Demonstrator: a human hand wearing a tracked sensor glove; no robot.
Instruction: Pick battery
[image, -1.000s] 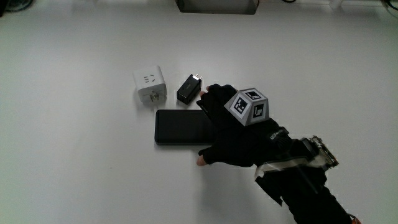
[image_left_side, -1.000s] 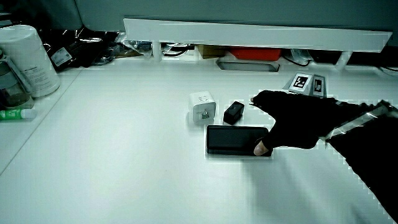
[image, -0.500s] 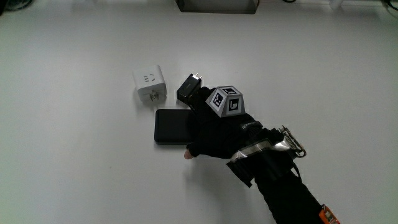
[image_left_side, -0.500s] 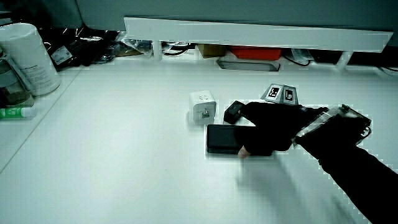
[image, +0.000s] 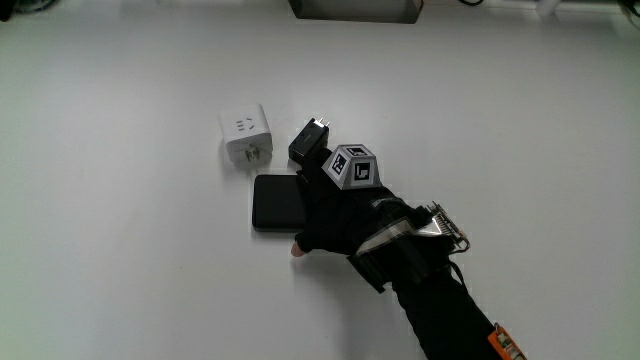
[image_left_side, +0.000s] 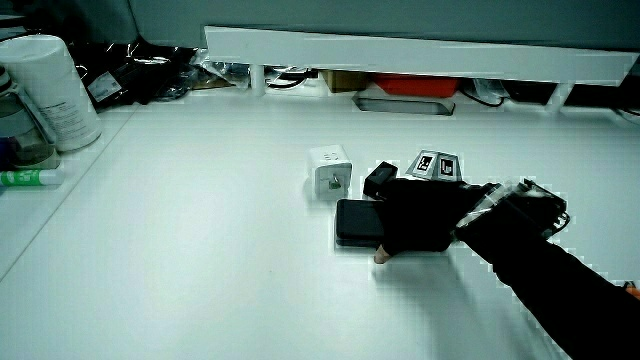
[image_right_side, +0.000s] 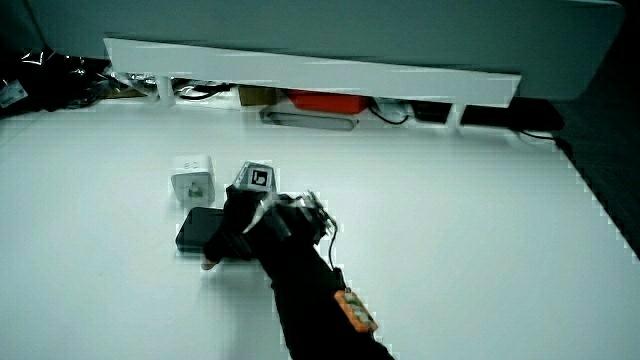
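Hand (image: 335, 215) now farther over the battery (image: 277, 204) than a second ago, covering most of the flat black slab; only the end nearest the white plug adapter (image: 245, 135) exposed. Battery flat on the worktop (image: 120, 260), just beside the small black charger (image: 309, 142). Thumb tip at the battery's near edge; grip closure cannot be told. Judged: grasp being set, lift not yet made.
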